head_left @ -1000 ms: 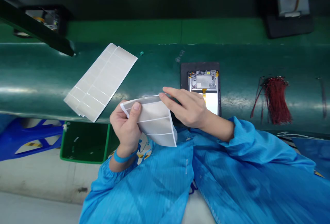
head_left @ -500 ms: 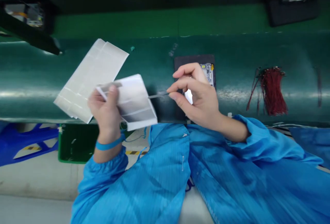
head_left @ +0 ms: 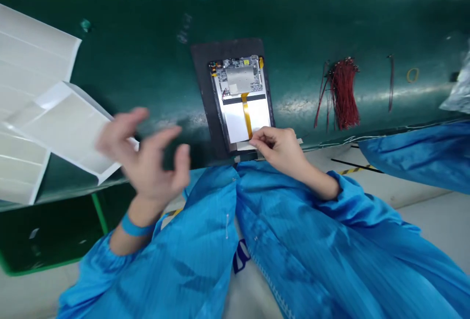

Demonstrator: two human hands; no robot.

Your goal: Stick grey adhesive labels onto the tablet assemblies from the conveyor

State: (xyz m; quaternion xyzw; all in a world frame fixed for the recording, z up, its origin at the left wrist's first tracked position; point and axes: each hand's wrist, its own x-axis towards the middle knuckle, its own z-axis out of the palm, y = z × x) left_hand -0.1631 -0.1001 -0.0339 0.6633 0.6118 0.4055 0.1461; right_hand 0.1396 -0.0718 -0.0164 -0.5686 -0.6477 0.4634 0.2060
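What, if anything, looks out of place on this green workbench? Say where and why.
The white sheets at left look askew: one lies crookedly across another at the front edge of the bench, unlike the opened tablet sitting square on its dark mat.

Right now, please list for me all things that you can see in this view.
Open-backed tablet: 1, silver board, white panel, centre
Black mat: 1, black, under the tablet
Label sheets: 2, white, overlapping at left
Wire bundle: 1, red, right of the mat
Ring: 1, yellow, far right
Work surface: 1, dark green, under these things
Bin: 1, green, lower left
Smock: 1, blue, worn
Wristband: 1, blue, left wrist
Left hand: 1, bare, spread, blurred, beside the sheets
Right hand: 1, bare, at the tablet's lower edge
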